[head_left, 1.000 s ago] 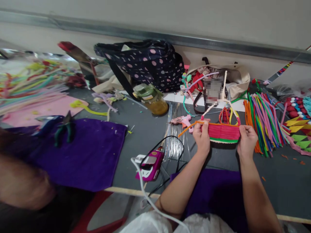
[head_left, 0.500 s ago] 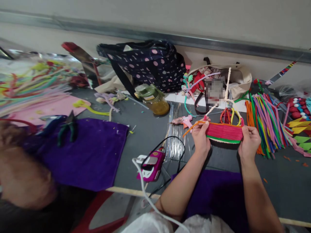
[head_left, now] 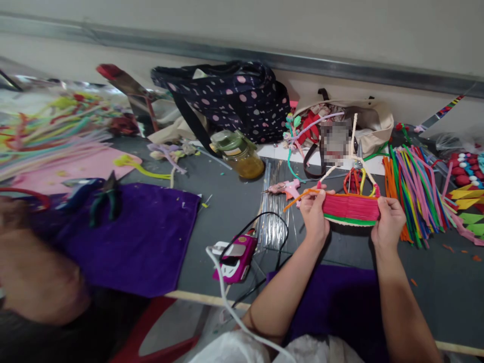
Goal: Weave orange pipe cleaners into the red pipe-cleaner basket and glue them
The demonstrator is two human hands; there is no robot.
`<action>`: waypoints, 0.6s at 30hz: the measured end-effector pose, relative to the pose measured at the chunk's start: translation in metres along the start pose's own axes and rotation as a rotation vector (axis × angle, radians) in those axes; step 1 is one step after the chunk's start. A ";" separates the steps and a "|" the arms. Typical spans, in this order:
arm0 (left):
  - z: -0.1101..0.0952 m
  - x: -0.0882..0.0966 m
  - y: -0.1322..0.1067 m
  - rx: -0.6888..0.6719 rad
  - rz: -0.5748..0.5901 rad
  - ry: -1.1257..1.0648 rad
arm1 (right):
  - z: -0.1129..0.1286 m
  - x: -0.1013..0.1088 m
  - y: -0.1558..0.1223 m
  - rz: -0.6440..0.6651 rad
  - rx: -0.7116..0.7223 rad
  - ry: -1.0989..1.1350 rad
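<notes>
Both my hands hold a woven pipe-cleaner piece [head_left: 351, 207], pink-red with a green and cream lower edge, above the grey table. My left hand [head_left: 314, 214] is closed on its left end, where an orange pipe cleaner [head_left: 297, 199] sticks out to the left. My right hand [head_left: 387, 223] is closed on its right end. White twisted stems [head_left: 354, 136] rise from the piece toward the back. A pink glue gun [head_left: 285, 188] lies just left of my left hand.
A pile of coloured pipe cleaners [head_left: 412, 189] lies to the right. Behind are a dotted dark bag [head_left: 234, 101], a cream tote [head_left: 372, 123] and a green-lidded jar [head_left: 238, 154]. Purple cloth [head_left: 143, 237] with pliers [head_left: 108, 199] lies left; another person's head [head_left: 36, 272] is nearby.
Both hands shifted slightly right with the woven piece and tilted it a little; the grip is unchanged. The view moved slightly.
</notes>
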State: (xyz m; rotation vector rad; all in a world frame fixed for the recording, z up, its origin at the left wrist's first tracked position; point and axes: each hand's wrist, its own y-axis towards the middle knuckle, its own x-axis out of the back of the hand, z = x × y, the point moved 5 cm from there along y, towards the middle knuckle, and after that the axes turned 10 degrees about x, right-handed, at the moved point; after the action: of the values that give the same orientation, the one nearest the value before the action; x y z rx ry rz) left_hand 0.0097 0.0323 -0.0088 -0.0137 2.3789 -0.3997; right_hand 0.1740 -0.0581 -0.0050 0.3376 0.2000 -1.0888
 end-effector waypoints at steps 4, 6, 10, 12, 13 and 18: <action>-0.005 -0.001 -0.003 -0.073 0.013 -0.034 | -0.009 -0.002 -0.001 0.024 -0.104 0.039; -0.006 -0.001 -0.004 -0.084 0.007 -0.042 | -0.013 -0.003 -0.002 0.031 -0.138 0.052; -0.004 0.001 -0.003 -0.036 -0.018 -0.049 | -0.009 -0.003 -0.003 0.009 -0.051 0.019; -0.001 0.003 -0.001 0.004 -0.027 -0.051 | -0.003 -0.001 -0.004 -0.007 0.032 -0.036; 0.000 0.003 0.000 0.028 -0.024 -0.055 | -0.001 0.000 -0.004 -0.015 0.067 -0.063; 0.013 0.001 0.006 0.253 0.050 -0.124 | 0.003 0.008 0.003 -0.065 0.134 -0.114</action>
State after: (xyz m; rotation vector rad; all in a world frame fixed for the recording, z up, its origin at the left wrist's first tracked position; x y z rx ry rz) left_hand 0.0180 0.0340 -0.0201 0.1335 2.1871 -0.6531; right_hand 0.1799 -0.0647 -0.0042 0.3896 0.0371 -1.1854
